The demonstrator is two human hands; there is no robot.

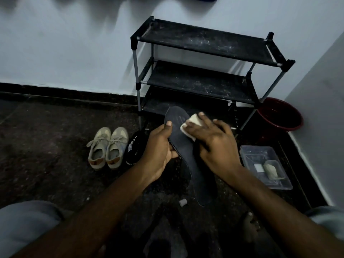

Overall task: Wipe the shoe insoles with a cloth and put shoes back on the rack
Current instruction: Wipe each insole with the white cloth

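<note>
Your left hand grips the dark insole by its left edge, thumb across the top and fingers curled beneath. Your right hand presses the white cloth onto the insole's toe end, fingers nearly straight and spread. The insole is held above the floor, in front of the black rack. The beige shoes stand on the floor to its left.

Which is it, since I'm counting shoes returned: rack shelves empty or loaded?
Empty where visible: the rack has bare shelves, and the beige shoes stand on the floor.
</note>
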